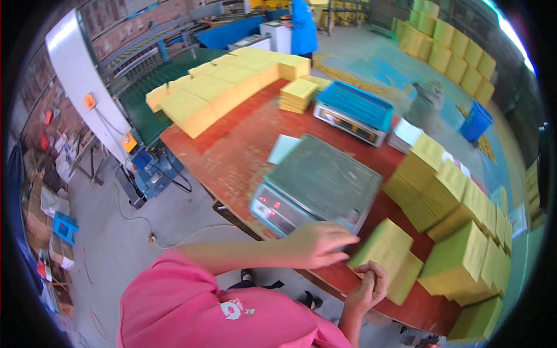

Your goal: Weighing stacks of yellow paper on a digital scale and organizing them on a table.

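Observation:
My left hand [322, 245] reaches across from the left, beside the near right corner of a flat-topped digital scale [325, 180] with a lit red display. Its fingers are stretched out and slightly blurred, and a dark patch shows under them that I cannot make out. My right hand [369, 287] is closed, thumb against curled fingers, at the near edge of a small stack of yellow paper sheets [387, 243]. Whatever it pinches, if anything, is hidden. A lower yellow stack [406, 279] lies against that one on the red table [232, 165].
Tall yellow paper stacks [458, 255] line the table's right side; a long row [223, 87] stands at the far left. A second scale with a blue tray [357, 104] sits behind. Beyond are a blue bin [477, 120] and a person in blue [303, 29].

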Demonstrator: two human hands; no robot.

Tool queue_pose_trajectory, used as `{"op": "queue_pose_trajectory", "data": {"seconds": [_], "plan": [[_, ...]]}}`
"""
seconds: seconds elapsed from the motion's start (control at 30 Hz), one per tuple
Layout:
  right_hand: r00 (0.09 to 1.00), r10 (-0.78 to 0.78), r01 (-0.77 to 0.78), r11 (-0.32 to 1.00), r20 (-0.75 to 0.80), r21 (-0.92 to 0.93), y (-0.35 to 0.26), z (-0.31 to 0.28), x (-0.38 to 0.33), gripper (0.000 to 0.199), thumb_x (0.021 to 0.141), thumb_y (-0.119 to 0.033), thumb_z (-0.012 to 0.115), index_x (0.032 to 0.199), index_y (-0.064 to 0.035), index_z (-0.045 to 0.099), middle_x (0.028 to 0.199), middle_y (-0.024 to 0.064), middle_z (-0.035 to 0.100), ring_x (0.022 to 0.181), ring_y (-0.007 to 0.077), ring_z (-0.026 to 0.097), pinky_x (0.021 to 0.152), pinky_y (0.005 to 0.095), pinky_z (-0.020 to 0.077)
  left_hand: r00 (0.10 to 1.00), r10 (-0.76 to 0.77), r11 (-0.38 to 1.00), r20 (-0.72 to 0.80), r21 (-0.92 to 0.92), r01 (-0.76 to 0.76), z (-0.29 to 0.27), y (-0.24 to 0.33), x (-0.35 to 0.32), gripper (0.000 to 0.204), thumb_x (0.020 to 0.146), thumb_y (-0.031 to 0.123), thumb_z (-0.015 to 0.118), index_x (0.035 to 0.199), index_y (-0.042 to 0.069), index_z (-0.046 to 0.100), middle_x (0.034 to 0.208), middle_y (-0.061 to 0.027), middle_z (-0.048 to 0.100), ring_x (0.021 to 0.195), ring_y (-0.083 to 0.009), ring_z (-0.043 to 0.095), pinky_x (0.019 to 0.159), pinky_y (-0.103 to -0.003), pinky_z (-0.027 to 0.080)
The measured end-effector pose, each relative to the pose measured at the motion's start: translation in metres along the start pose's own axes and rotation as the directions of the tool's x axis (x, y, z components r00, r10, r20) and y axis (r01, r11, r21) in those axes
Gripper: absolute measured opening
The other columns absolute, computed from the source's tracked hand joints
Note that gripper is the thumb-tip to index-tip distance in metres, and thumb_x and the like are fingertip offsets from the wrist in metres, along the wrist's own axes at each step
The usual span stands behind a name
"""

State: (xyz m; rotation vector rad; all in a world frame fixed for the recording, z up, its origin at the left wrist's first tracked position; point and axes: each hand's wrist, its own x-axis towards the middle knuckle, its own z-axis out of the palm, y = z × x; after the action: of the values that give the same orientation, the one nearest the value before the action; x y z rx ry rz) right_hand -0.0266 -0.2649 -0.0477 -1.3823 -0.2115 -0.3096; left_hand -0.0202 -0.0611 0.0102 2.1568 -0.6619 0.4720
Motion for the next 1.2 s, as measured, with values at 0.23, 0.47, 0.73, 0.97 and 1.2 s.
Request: {"op": "queue_pose_trajectory", "data": {"seconds": [0.23,0.47,0.73,0.97,1.2], "plan": [[0.853,0.186,-0.304,0.937,0.488,0.175,0.014,0.225,-0.055,0.016,0.094,0.007,0.048,0.098,0.0028,0.063,0.087,0.0079,0.065,0.081,0.0140,0.062,0.078,0.0271,0.0499,0.847,-0.458,0.843,-0.269,0.170,0.510,-0.187,-0.054,-0.194,0.030,0.088,0.018,0.070,0.113,0.002,0.066,0.104,-0.0157,0.070,0.092,-0.0314,0.069,0.080,-0.038,0.054],[0.717,0.183,-0.356,0.925,0.673,0.128,0.039,0.339,-0.064,0.017,0.097,0.004,0.048,0.101,0.0019,0.065,0.089,0.0073,0.064,0.081,0.0146,0.064,0.075,0.0295,0.0548,0.699,-0.646,0.763,-0.307,-0.224,0.606,-0.271,-0.069,-0.215,0.026,0.095,0.010,0.063,0.119,0.002,0.065,0.112,-0.0112,0.071,0.105,-0.0198,0.068,0.085,-0.033,0.054],[0.594,0.325,-0.556,0.827,0.736,0.084,0.089,0.408,-0.060,0.015,0.098,0.002,0.051,0.104,0.0016,0.065,0.091,0.0054,0.066,0.083,0.0100,0.062,0.077,0.0258,0.0516,0.999,0.031,0.615,0.033,-0.788,0.007,-0.343,-0.026,-0.073,0.021,0.101,0.013,0.053,0.114,0.000,0.063,0.113,-0.0110,0.066,0.106,-0.0268,0.062,0.091,-0.037,0.048],[0.563,0.359,-0.551,0.834,0.744,0.015,0.098,0.441,-0.039,0.018,0.096,0.005,0.051,0.104,0.0019,0.068,0.089,0.0047,0.066,0.081,0.0108,0.062,0.077,0.0258,0.0513,0.937,0.327,0.251,-0.127,-0.944,-0.216,-0.339,-0.036,-0.004,0.029,0.095,0.022,0.065,0.115,0.001,0.063,0.109,-0.0090,0.064,0.090,-0.0153,0.063,0.073,-0.029,0.051],[0.630,0.453,-0.596,0.803,0.631,0.018,0.125,0.466,-0.031,0.017,0.097,0.003,0.052,0.104,0.0015,0.068,0.088,0.0049,0.066,0.079,0.0114,0.062,0.075,0.0275,0.0526,0.928,0.360,0.073,-0.094,-0.989,-0.129,-0.391,-0.062,0.002,0.030,0.095,0.020,0.066,0.114,-0.002,0.063,0.105,-0.0095,0.064,0.090,-0.0133,0.063,0.069,-0.027,0.050]]}}
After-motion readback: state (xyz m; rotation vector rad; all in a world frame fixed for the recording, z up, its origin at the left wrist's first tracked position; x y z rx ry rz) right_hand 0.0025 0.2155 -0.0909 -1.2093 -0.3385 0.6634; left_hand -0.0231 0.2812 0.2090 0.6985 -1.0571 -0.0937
